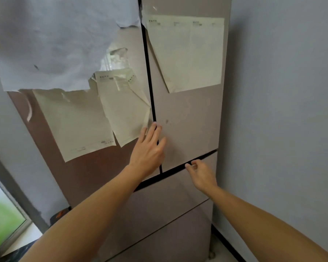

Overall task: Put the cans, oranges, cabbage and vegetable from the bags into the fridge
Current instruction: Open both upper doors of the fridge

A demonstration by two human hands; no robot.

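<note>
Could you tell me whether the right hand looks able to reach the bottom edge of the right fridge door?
Probably yes: the right hand is at the gap under the right door, with its fingers curled by that edge and nothing in between.

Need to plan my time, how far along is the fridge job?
Nothing looks done: fridge doors closed, no groceries in view. In hand: left hand flat on the centre seam, right hand fingers curled at the horizontal gap. Left: opening, all loading.
</note>
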